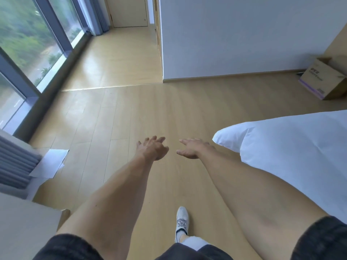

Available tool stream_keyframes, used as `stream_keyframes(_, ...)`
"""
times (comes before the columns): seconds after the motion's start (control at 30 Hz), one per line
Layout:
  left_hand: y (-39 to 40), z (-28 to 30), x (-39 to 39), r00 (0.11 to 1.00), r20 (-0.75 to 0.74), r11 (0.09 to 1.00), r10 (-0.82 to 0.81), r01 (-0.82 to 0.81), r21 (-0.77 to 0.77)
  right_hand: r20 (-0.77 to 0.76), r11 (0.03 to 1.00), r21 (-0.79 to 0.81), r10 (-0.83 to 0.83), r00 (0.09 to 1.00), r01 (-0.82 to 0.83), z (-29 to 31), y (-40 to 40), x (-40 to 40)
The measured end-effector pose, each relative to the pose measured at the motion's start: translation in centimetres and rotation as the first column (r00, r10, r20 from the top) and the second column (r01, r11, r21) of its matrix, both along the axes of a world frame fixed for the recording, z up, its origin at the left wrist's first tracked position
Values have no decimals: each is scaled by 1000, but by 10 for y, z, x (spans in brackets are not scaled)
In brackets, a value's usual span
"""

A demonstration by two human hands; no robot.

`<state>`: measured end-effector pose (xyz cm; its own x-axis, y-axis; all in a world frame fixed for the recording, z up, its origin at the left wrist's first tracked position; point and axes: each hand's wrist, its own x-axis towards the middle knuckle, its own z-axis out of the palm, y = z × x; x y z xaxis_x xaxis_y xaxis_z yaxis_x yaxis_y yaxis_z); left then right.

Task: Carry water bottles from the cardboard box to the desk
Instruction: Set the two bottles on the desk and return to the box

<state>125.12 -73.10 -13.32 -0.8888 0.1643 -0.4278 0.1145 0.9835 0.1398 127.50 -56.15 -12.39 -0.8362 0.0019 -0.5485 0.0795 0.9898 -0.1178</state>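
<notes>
Pale wood floor [142, 113] filled most of my view, running from a tall window [28, 44] along the left to a white wall [244, 38] at the far side. Next in size, a bed [293, 147] under a white cover pushed in from the right, its near corner rounded and just beside my right forearm. Grey curtain [15, 162] folds bunched at the left edge, with a few white sheets of paper [49, 163] lying on the floor against them. A light desk [24, 228] corner showed at the lower left, and I could not see anything standing on the part in view.

The cardboard box [323, 79] sat on the floor in the far right corner, against the wall, well apart from both hands; its top flaps were up, but I could not tell what was inside, and no bottle showed anywhere.

Both bare arms reached forward over the floor. My left hand [152, 149] hung with fingers loosely curled and held nothing. My right hand [193, 150] was spread flat, fingers straight, palm down, also holding nothing. The two hands were near each other but apart. One white shoe [181, 222] stood on the floor below them.
</notes>
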Motion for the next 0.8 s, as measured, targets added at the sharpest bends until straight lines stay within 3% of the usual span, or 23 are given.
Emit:
stream_keyframes(0.43, 50, 15, -221, 1000, 7, 1000, 12, -12, -8, 9, 999, -38, -6, 1000, 6, 7, 45, -223)
stream_keyframes(0.8, 125, -18, -427, 977, 13, 977, -211, 211, 10, -2, 977, 21, -211, 977, 211, -11, 121, -391)
